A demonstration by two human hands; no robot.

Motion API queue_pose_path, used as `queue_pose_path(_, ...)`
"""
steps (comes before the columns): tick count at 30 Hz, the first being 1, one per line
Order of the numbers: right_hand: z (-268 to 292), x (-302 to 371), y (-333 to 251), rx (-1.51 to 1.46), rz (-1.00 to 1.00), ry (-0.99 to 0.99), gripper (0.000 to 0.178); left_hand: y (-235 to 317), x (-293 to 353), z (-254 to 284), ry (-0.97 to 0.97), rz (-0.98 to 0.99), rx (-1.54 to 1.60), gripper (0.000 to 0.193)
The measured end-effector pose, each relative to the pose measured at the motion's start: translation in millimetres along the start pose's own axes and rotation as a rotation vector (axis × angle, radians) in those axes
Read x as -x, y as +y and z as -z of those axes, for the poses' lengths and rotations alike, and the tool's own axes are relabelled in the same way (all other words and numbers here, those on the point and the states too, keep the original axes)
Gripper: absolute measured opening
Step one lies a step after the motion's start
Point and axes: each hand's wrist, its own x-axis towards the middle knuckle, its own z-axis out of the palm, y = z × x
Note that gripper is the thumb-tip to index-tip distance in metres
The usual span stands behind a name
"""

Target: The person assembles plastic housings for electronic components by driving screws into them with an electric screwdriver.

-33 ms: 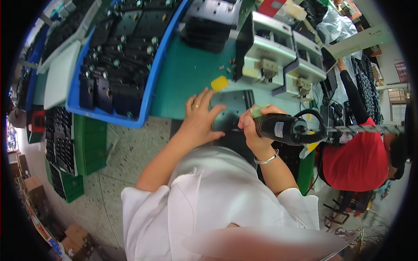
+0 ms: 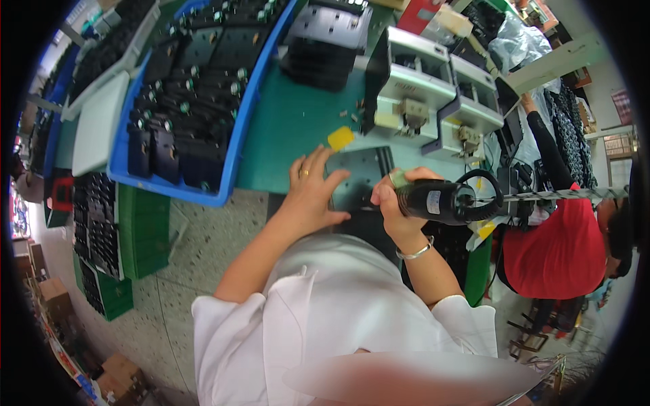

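Note:
A flat black metal plate [image 2: 357,169] with small holes lies at the near edge of the green table. My left hand [image 2: 311,196] rests at its left side, fingers spread, with the thumb reaching over the plate. In my right hand [image 2: 398,215] is a black electric screwdriver [image 2: 433,201], held nearly level over the plate's right end, its cable looping from the back. The screwdriver's tip is hidden behind my fingers. Just beyond my left fingertips lies a yellow piece [image 2: 340,139]. Several small screws [image 2: 350,115] are scattered farther off.
A blue bin [image 2: 227,186] full of black plates with fittings stands on the left. Behind the work lies a stack of black plates [image 2: 321,51]. Two grey-white screw feeders [image 2: 416,81] stand far right. Beyond them a person in red [image 2: 552,250] reaches forward. Green crates [image 2: 143,237] sit lower left.
The whole view has shifted slightly, with the table appearing a little lower. Both hands and the screwdriver keep nearly the same place at the plate.

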Motion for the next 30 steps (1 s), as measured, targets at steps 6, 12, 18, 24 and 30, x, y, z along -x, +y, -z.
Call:
queue_pose_path(6,17.2,-11.7,-49.2,-0.547,-0.114,0.4,0.043,-0.8,23.1,20.0,0.162,0.014,0.363,0.068)
queue_pose_path(12,43.6,-26.2,-62.0,-0.6,0.009,0.487,0.033,-30.7,26.5,47.7,0.509,-0.011,0.537,0.058)
queue_pose_path(18,47.8,-27.0,-47.5,-0.566,-0.097,0.464,0.036,-7.7,-62.9,141.1,0.73,-0.158,0.273,0.053)
queue_pose_path(24,45.1,-21.0,-41.5,-0.585,-0.144,0.391,0.039,3.7,-206.1,205.0,0.477,-0.045,-0.432,0.057)
queue_pose_path(30,50.1,-14.3,-34.7,-0.547,-0.183,0.416,0.04,-5.7,-287.6,189.0,0.159,0.061,-0.764,0.078)
